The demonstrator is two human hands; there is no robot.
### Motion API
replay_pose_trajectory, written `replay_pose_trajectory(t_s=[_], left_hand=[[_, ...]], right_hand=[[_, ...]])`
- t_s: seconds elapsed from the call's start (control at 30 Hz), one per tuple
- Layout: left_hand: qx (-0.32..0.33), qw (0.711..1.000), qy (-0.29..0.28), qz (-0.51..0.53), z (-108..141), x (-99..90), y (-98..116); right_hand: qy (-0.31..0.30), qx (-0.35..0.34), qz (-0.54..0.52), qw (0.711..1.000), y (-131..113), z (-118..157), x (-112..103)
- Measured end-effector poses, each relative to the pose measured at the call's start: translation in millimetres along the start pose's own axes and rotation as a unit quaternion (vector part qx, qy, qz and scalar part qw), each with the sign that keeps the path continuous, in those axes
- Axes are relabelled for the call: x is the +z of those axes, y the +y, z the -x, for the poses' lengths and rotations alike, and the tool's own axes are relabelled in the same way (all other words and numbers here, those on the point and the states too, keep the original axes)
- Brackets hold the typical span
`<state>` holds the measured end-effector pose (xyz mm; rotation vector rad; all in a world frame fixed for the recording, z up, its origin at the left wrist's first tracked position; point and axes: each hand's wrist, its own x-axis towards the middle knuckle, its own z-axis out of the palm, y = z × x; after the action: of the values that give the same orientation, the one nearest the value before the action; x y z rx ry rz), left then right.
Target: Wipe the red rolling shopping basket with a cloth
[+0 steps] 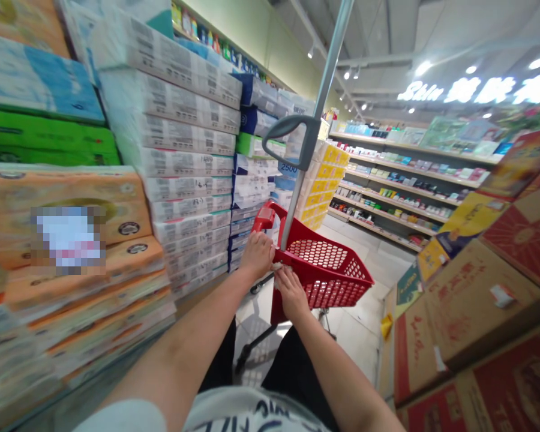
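Note:
In front of my body stands a red plastic shopping cart (326,255) with perforated basket walls. Fingers bent over its near edge, my left hand (257,255) grips it just below the red handle piece (264,217). Lower and to the right, my right hand (291,291) presses against the cart's near side. A bit of crumpled white cloth or tissue (276,266) shows under its fingertips; most of it is hidden. From the cart rises a metal pole (328,66) with a grey loop grip (292,141).
Stacked paper packs (184,126) and orange tissue packs (72,204) line the left. Cardboard cartons (481,306) crowd the right. Beyond the cart are yellow boxes (324,186) and stocked shelves (400,174). Pale floor tiles (357,336) run between.

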<state>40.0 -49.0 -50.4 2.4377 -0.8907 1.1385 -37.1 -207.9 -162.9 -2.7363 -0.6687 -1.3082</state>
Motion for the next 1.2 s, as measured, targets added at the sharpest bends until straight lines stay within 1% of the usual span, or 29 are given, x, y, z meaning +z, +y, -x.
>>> replay_pose_trajectory(t_s=[0.07,0.13,0.2,0.27,0.33,0.37,0.5,0.6,0.67,0.8,0.87,0.93,1.0,1.2], left_hand=[[0.001,1.0,0.0,-0.003,0.6,0.4,0.4],[0.002,1.0,0.002,-0.001,1.9,1.0,0.5],[0.002,1.0,0.007,0.011,3.9,0.5,0.4],[0.004,0.999,0.017,0.04,6.8,-2.2,0.1],[0.018,0.997,0.022,0.077,10.5,-6.4,-0.6],[0.028,0.995,0.023,0.093,12.6,-8.4,-1.2],[0.058,0.99,0.022,0.123,20.3,-10.7,-5.8],[0.057,0.991,0.024,0.121,23.9,-5.9,-10.4],[0.054,0.991,0.024,0.118,24.7,-2.1,-12.8],[0.029,0.993,0.022,0.112,22.2,1.6,-13.7],[0.012,0.994,0.019,0.107,19.7,1.5,-12.3],[0.001,0.995,0.018,0.103,17.3,0.9,-10.1],[-0.006,0.995,0.023,0.098,15.9,0.8,-7.7],[-0.003,0.997,0.043,0.069,18.8,1.4,0.2]], right_hand=[[0.073,0.023,-0.021,0.997,0.1,-22.7,-17.7],[0.129,0.054,-0.059,0.988,0.9,-46.8,-34.1],[0.166,0.099,-0.099,0.976,1.9,-68.8,-45.1],[0.193,0.155,-0.126,0.961,2.0,-87.2,-48.7],[0.202,0.202,-0.147,0.947,0.3,-102.0,-46.2],[0.197,0.216,-0.158,0.943,-1.3,-108.2,-43.5],[0.16,0.229,-0.2,0.939,-9.6,-123.8,-32.3],[0.154,0.218,-0.222,0.938,-14.5,-122.9,-28.6],[0.145,0.185,-0.219,0.947,-16.5,-116.0,-28.1],[0.104,0.084,-0.151,0.979,-19.1,-95.9,-28.9],[0.076,0.059,-0.103,0.99,-19.7,-87.4,-29.4],[0.05,0.058,-0.065,0.995,-20.0,-81.7,-29.2],[0.036,0.064,-0.05,0.996,-20.4,-78.4,-27.9],[0.049,0.069,-0.058,0.995,-25.9,-71.3,-21.1]])
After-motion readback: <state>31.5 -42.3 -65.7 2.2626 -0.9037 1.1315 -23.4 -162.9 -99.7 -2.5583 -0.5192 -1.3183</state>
